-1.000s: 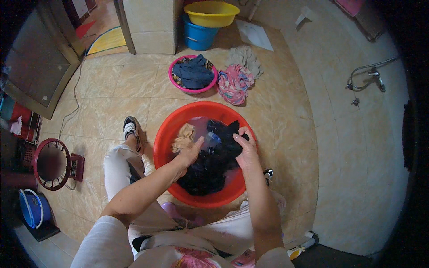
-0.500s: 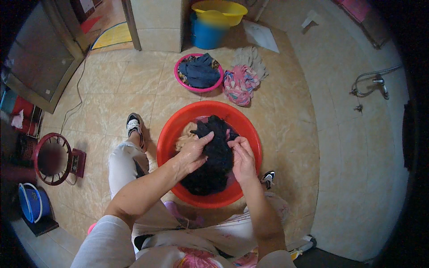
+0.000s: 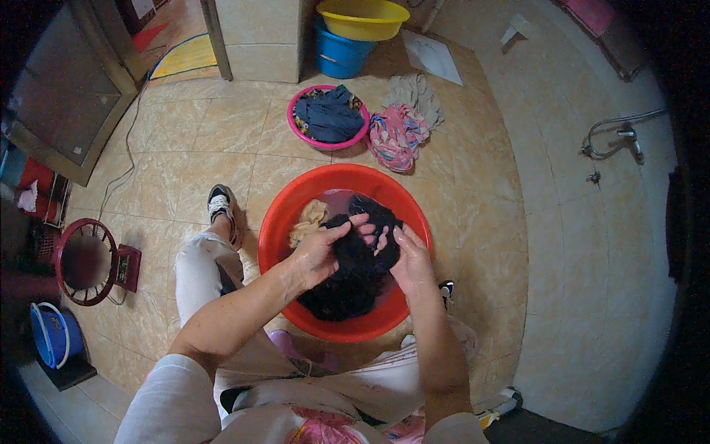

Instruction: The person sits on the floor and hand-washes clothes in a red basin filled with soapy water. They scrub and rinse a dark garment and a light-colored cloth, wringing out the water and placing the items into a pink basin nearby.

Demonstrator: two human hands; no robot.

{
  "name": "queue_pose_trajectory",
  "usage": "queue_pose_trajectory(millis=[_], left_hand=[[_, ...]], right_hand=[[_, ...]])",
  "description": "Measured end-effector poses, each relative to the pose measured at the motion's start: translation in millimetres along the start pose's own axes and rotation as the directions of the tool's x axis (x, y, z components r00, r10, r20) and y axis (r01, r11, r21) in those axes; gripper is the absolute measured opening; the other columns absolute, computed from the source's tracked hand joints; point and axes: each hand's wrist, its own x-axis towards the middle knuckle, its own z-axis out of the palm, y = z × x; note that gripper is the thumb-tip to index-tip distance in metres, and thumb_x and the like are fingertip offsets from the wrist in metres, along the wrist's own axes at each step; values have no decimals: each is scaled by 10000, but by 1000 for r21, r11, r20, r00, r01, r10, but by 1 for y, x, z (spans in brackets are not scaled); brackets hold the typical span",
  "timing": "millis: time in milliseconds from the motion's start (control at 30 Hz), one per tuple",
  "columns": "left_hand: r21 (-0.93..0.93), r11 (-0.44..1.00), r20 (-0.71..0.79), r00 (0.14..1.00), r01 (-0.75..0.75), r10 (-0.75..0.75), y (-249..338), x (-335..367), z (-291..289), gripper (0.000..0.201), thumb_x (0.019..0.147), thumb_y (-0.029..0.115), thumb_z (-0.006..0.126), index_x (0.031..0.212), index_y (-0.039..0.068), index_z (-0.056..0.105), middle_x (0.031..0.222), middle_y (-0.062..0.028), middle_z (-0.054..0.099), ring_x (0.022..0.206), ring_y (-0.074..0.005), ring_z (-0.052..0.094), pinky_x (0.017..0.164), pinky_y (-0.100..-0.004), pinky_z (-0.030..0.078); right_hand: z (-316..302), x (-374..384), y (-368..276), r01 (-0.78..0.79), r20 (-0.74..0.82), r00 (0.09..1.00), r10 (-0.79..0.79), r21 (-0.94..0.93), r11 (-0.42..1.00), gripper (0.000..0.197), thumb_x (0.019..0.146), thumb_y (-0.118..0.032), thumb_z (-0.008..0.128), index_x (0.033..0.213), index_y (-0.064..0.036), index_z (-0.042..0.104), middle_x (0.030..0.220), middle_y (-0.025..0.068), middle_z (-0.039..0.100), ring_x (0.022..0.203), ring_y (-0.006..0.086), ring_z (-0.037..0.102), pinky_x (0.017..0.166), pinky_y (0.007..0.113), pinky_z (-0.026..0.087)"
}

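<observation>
A large red basin [image 3: 277,296] stands on the floor between my legs, with water in it. In it lies a wet black garment [image 3: 344,288], bunched up, its kind not clear. My left hand [image 3: 318,255] grips the garment's left side, thumb on top. At its right side my right hand [image 3: 411,260] holds another part, the thumb pointing up. Between them the cloth is lifted and spread, and some fingers show at its far edge. A beige cloth [image 3: 307,222] rests against the basin's left wall, beside my left hand.
Beyond the basin are a pink-rimmed tub [image 3: 296,133] of dark clothes and a pink patterned cloth [image 3: 399,137]. A yellow basin [image 3: 362,21] sits on a blue bucket [image 3: 344,55]. To the left stand a fan [image 3: 87,263] and another blue bucket [image 3: 55,337].
The black garment has been opened out between my hands, with fingers now showing at its far side. My right hand has shifted slightly right and turned, its fingers now behind the cloth.
</observation>
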Motion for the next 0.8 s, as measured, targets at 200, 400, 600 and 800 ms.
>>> queue_pose_trajectory(millis=[200, 400, 600, 800], left_hand=[[740, 653, 11, 974, -161, 227, -18, 6, -7, 223, 823, 134, 681, 1006, 12, 645, 897, -60, 656, 786, -141, 603, 733, -304, 493], [699, 691, -34, 956, -185, 290, -10, -1, 14, 273, 779, 112, 727, 1006, -3, 627, 915, -60, 660, 809, -153, 623, 758, -301, 508], [360, 928, -60, 990, -98, 128, -10, 3, 3, 340, 827, 86, 658, 1145, 50, 541, 1048, -61, 626, 951, -215, 604, 868, -371, 484], [273, 960, -56, 995, -60, 78, -11, -4, 8, 321, 819, 66, 661, 1121, 52, 554, 1044, -71, 631, 961, -224, 614, 862, -394, 508]], right_hand=[[23, -8, -14, 109, 60, 992, -108, -4, 994, 225, 907, -75, 512, 1127, -41, 543, 963, 62, 621, 881, 170, 599, 765, 327, 512], [13, -3, -11, 230, -74, 956, -283, -408, 883, 205, 907, -45, 528, 1111, -69, 530, 847, 27, 606, 642, 94, 547, 502, 213, 427], [13, -9, -28, 187, -154, 962, -226, -230, 955, 96, 937, -134, 522, 1027, -101, 522, 705, -10, 528, 502, 64, 435, 446, 205, 353], [7, -3, -18, 179, -115, 966, -232, -352, 919, 140, 935, -165, 530, 1019, -58, 569, 775, -13, 559, 692, 85, 531, 653, 208, 433]])
